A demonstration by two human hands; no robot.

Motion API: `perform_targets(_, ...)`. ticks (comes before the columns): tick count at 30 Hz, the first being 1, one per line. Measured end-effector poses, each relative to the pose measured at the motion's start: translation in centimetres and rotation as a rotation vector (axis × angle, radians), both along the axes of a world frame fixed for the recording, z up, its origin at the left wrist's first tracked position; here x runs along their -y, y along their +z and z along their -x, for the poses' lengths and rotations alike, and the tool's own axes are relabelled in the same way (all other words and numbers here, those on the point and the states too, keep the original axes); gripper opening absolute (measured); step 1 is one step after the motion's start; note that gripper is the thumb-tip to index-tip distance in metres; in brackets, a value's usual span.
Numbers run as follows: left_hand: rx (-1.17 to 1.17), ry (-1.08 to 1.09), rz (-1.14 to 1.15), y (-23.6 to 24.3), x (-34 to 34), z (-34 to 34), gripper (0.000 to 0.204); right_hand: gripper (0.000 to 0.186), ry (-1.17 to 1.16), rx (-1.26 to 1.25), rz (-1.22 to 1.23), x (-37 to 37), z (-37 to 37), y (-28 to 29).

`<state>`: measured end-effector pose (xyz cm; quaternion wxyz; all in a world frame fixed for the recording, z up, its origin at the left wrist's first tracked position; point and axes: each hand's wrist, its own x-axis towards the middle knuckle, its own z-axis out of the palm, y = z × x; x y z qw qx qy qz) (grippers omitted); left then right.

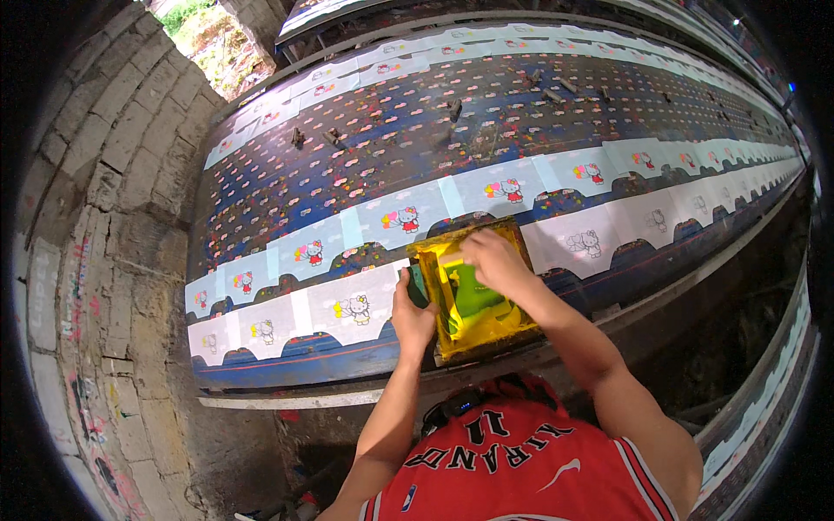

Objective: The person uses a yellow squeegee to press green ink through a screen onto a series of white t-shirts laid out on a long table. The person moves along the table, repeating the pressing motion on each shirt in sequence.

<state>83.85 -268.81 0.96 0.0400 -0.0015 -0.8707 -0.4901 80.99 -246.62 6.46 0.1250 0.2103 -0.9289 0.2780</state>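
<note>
A screen-printing frame (487,346) with yellow mesh lies over the near row of pale paper pieces, close to the table's front edge. Green ink (473,300) is spread over the middle of the mesh. My left hand (411,318) grips the frame's left side, its thumb pointing up beside a dark green patch. Inside the frame, toward its far end, my right hand (495,265) is closed on what looks like a squeegee, whose pale edge (451,258) shows beside the fingers. Left of the frame, the near pieces (320,306) bear a cartoon cat with yellow parts; to the right they show only outlines.
A long dark-blue table (347,358) runs across, its top speckled with colour. Behind the near row lies a second row of blue-edged pieces (452,204) with coloured prints. Small dark blocks (455,109) sit further back. A block wall (130,156) stands at the left.
</note>
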Motion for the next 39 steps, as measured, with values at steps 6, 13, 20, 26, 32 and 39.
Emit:
perform_targets(6, 0.005, 0.014, -0.025, -0.2, -0.2, -0.2, 0.086, 0.033, 0.059, -0.040, 0.023, 0.0, -11.3, -2.1)
perform_targets(13, -0.020, 0.017, -0.140, 3.6, -5.4, -1.0, 0.085, 0.032, 0.119, -0.047, 0.083, -5.8, -11.2, 1.0)
perform_targets(20, -0.081, -0.011, -0.199, 1.5, -18.7, -1.8, 0.085, 0.035, -0.043, 0.039, 0.038, -18.1, -12.7, 2.2)
perform_targets(26, -0.048, 0.009, -0.091, 0.9, -25.2, -2.9, 0.085, 0.036, -0.030, 0.108, 0.037, -24.7, -13.6, 0.7)
perform_targets(32, 0.022, 0.019, -0.085, 0.7, -25.9, -2.7, 0.086, 0.037, 0.016, 0.095, 0.052, -26.4, -13.8, -0.2)
perform_targets(39, 0.045, 0.010, -0.026, 1.5, -26.7, -2.7, 0.086, 0.035, 0.011, 0.074, 0.070, -27.0, -13.8, 0.0)
